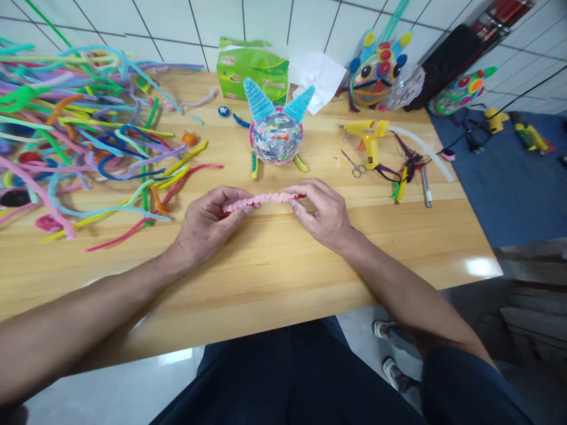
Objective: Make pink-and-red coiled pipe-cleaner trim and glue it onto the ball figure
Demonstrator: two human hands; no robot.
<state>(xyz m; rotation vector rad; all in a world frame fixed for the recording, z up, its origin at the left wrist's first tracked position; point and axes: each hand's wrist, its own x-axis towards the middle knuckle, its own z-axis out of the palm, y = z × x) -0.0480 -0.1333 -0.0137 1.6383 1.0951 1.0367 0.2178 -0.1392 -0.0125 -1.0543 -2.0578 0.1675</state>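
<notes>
Strip (pixel 272 198), pink and ruffled, red at both ends, in fingertip grip of left hand (pixel 210 219) and right hand (pixel 326 213).

No text, number or sign can be read with certainty. The clearest print is on the bright green, box-shaped soft pack with a glossy plastic wrapper (pixel 252 72), standing at the back of the tabletop (pixel 283 260) against the white tiled wall (pixel 305 23). Its front bears a small pale, reddish-edged mark toward the upper left, another near the lower left, and a short pale line resembling lettering toward the right. All these marks are too small and blurred to give a word or brand.
</notes>
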